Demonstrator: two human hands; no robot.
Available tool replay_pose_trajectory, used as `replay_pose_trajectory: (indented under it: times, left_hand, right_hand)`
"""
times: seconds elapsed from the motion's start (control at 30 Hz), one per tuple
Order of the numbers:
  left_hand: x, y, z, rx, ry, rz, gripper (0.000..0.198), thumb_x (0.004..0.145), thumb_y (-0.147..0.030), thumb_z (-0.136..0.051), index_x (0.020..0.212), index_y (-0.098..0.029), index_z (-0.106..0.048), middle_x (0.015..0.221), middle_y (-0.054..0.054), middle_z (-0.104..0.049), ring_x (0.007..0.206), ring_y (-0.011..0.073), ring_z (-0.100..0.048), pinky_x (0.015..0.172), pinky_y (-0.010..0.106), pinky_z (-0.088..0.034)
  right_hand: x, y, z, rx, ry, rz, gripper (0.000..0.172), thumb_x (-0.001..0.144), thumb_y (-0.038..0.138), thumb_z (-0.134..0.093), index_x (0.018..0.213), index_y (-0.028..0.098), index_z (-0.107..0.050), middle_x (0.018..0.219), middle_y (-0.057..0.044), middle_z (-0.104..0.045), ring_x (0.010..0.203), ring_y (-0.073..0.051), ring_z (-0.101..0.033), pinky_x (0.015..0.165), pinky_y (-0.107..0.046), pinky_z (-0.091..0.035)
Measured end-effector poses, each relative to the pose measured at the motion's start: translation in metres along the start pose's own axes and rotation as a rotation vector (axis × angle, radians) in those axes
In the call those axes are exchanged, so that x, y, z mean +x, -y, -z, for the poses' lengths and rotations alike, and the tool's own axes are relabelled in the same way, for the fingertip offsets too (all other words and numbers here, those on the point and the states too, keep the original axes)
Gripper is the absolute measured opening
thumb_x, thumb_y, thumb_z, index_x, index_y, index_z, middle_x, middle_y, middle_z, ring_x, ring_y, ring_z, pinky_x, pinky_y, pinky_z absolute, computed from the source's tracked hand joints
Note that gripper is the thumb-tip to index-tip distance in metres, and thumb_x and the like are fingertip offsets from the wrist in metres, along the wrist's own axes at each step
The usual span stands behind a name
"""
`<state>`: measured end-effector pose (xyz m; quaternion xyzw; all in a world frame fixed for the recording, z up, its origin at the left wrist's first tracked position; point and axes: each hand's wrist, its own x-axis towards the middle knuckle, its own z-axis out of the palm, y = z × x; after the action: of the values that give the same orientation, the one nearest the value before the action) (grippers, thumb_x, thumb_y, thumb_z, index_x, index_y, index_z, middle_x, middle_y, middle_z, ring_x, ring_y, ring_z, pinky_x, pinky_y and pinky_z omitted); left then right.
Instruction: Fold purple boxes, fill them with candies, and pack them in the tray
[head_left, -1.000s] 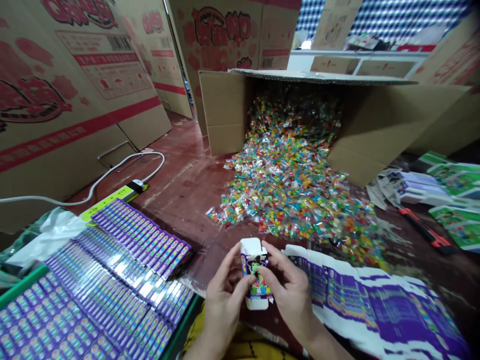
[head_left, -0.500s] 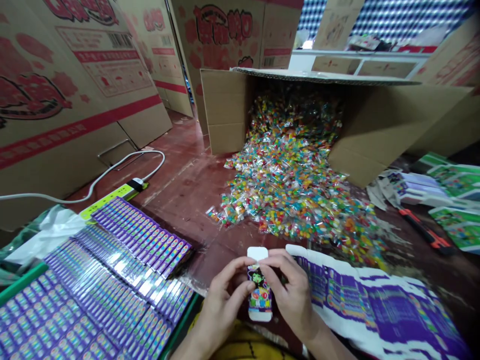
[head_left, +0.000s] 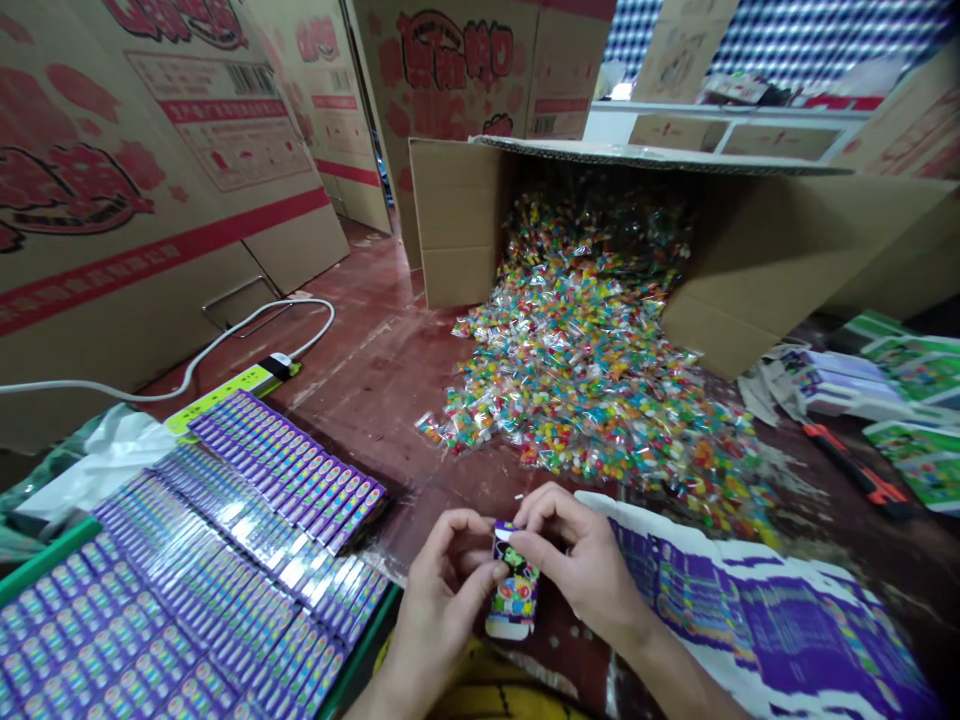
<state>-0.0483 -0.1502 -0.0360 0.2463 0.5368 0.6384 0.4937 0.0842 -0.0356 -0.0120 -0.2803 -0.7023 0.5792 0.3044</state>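
Observation:
Between my hands is a small purple candy box (head_left: 514, 590) with a cartoon print, held upright over my lap. My left hand (head_left: 448, 580) grips its left side, thumb on the front face. At the top end, my right hand (head_left: 574, 555) pinches the flap with thumb and fingers. The lower white flap of the box sticks out at the bottom. Flat purple cartons (head_left: 795, 610) lie fanned out to the right of my right hand. Beyond my hands, a heap of clear bags of colourful candy (head_left: 585, 370) spills from a cardboard box (head_left: 457, 220) lying on its side.
At left, a green-edged tray (head_left: 56, 560) holds rows of purple boxes (head_left: 225, 530). Behind it lie a yellow-green power strip (head_left: 225, 400) and white cable (head_left: 187, 375). A red-and-black cutter (head_left: 855, 470) and green cartons (head_left: 919, 455) lie at right. Large printed cartons (head_left: 187, 200) stand behind.
The white top flap of the box, raised before, is now folded down under my right fingers. The box looks shorter and slightly tilted. The whole view has shifted slightly.

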Motion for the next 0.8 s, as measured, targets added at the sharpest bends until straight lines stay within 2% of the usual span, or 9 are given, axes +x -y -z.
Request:
replay_pose_trajectory:
  times: [0.07, 0.13, 0.37, 0.43, 0.53, 0.63, 0.67, 0.73, 0.8]
  left_hand:
    - [-0.002, -0.003, -0.001, 0.024, -0.033, -0.016, 0.027, 0.08, -0.022, -0.075, 0.098, -0.022, -0.054, 0.092, 0.0, -0.065, 0.074, 0.0119, -0.065, 0.065, 0.019, -0.051]
    - [-0.004, -0.007, -0.003, 0.046, -0.052, -0.04, 0.027, 0.079, -0.022, -0.075, 0.098, -0.021, -0.056, 0.095, 0.002, -0.067, 0.08, 0.0145, -0.067, 0.069, 0.021, -0.053]
    - [-0.004, -0.01, 0.0, 0.089, 0.026, -0.048, 0.034, 0.081, -0.021, -0.074, 0.112, -0.023, -0.06, 0.102, 0.005, -0.069, 0.083, 0.0166, -0.069, 0.074, 0.025, -0.055]
    - [-0.003, -0.008, 0.003, 0.121, 0.062, -0.045, 0.04, 0.083, -0.022, -0.072, 0.122, -0.025, -0.06, 0.107, 0.006, -0.069, 0.089, 0.0188, -0.069, 0.08, 0.027, -0.056]
    - [-0.002, -0.005, 0.009, 0.207, 0.076, -0.021, 0.04, 0.086, -0.025, -0.068, 0.126, -0.025, -0.062, 0.113, 0.008, -0.07, 0.094, 0.0213, -0.069, 0.083, 0.029, -0.056]
    - [0.001, -0.003, 0.012, 0.234, 0.046, -0.02, 0.032, 0.087, -0.028, -0.068, 0.119, -0.023, -0.066, 0.112, 0.008, -0.071, 0.099, 0.0239, -0.068, 0.086, 0.031, -0.055]
    - [0.002, -0.003, 0.013, 0.217, 0.034, -0.022, 0.03, 0.087, -0.029, -0.068, 0.116, -0.022, -0.066, 0.11, 0.008, -0.071, 0.1, 0.0242, -0.068, 0.087, 0.031, -0.054]
    - [0.005, -0.003, 0.012, 0.158, 0.006, -0.013, 0.028, 0.086, -0.029, -0.069, 0.112, -0.021, -0.065, 0.106, 0.007, -0.071, 0.099, 0.0238, -0.067, 0.086, 0.031, -0.054]
    - [0.009, -0.004, 0.012, 0.094, -0.016, 0.002, 0.029, 0.084, -0.029, -0.071, 0.11, -0.02, -0.063, 0.104, 0.007, -0.069, 0.095, 0.0223, -0.067, 0.081, 0.03, -0.054]
  right_hand:
    - [0.003, 0.004, 0.002, 0.036, 0.052, -0.171, 0.014, 0.082, 0.029, -0.073, 0.083, 0.019, -0.062, 0.083, -0.001, -0.067, 0.077, -0.017, -0.065, 0.068, -0.026, -0.052]
    - [0.007, 0.006, 0.005, 0.049, 0.099, -0.246, 0.014, 0.081, 0.03, -0.073, 0.083, 0.018, -0.065, 0.079, -0.001, -0.067, 0.073, -0.016, -0.064, 0.067, -0.026, -0.05]
    - [0.02, 0.004, 0.012, 0.058, 0.183, -0.276, 0.022, 0.082, 0.031, -0.071, 0.069, 0.016, -0.062, 0.066, 0.002, -0.062, 0.062, -0.013, -0.056, 0.061, -0.025, -0.044]
    - [0.019, 0.004, 0.013, -0.014, 0.175, -0.241, 0.021, 0.084, 0.03, -0.069, 0.069, 0.017, -0.062, 0.067, 0.002, -0.062, 0.064, -0.013, -0.057, 0.062, -0.025, -0.045]
    - [0.014, 0.009, 0.014, -0.215, 0.147, -0.067, 0.024, 0.091, 0.028, -0.061, 0.07, 0.018, -0.063, 0.074, 0.0, -0.063, 0.071, -0.015, -0.061, 0.068, -0.027, -0.048]
    - [0.005, 0.014, 0.013, -0.415, 0.211, 0.121, 0.015, 0.092, 0.034, -0.062, 0.091, 0.02, -0.069, 0.096, -0.005, -0.068, 0.089, -0.019, -0.065, 0.081, -0.031, -0.053]
    - [0.001, 0.015, 0.012, -0.498, 0.237, 0.163, 0.027, 0.086, 0.04, -0.069, 0.105, 0.021, -0.068, 0.109, -0.008, -0.068, 0.101, -0.024, -0.064, 0.088, -0.036, -0.053]
    - [-0.007, 0.015, 0.007, -0.693, 0.261, 0.226, 0.07, 0.07, 0.047, -0.083, 0.13, 0.02, -0.057, 0.137, -0.014, -0.057, 0.125, -0.034, -0.053, 0.102, -0.047, -0.048]
    - [-0.013, 0.014, 0.001, -0.86, 0.266, 0.262, 0.091, 0.065, 0.042, -0.086, 0.142, 0.019, -0.045, 0.153, -0.017, -0.041, 0.138, -0.039, -0.038, 0.109, -0.054, -0.041]
